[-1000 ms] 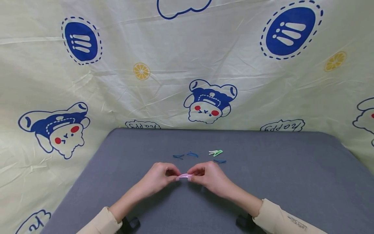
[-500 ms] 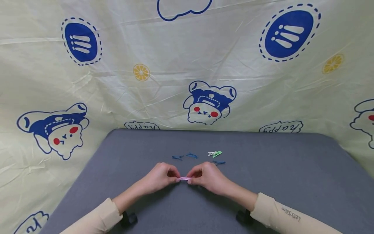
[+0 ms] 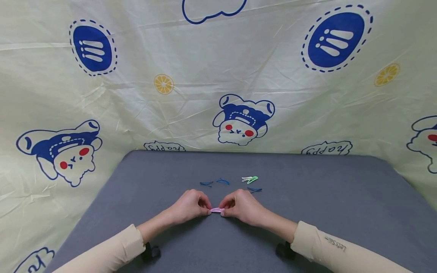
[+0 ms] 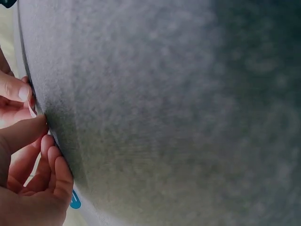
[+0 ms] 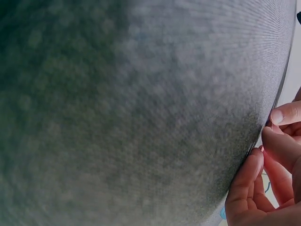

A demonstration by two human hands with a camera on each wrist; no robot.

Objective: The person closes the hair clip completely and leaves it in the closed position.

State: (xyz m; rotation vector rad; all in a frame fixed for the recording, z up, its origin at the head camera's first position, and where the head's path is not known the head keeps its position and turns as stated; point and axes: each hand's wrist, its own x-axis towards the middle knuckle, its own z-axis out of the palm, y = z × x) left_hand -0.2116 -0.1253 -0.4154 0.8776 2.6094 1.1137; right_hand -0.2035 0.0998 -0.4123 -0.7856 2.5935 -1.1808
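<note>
Over the grey surface (image 3: 218,250), the left hand (image 3: 188,206) and right hand (image 3: 246,207) had drawn slightly farther from the loose clips within 1 second. Both pinched 1 pink clip (image 3: 217,210) between them, so the work remained a 2-handed hold. Beyond lay white and green clips (image 3: 251,179) and 3 blue clips (image 3: 223,182).

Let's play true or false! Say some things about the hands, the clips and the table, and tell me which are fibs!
1. The left hand and the right hand both pinch the pink thing. True.
2. The green clip is in the right hand. False: it lies on the table, beyond the hands.
3. Three blue clips lie on the table. True.
4. The sleeves are black. False: they are cream.
</note>
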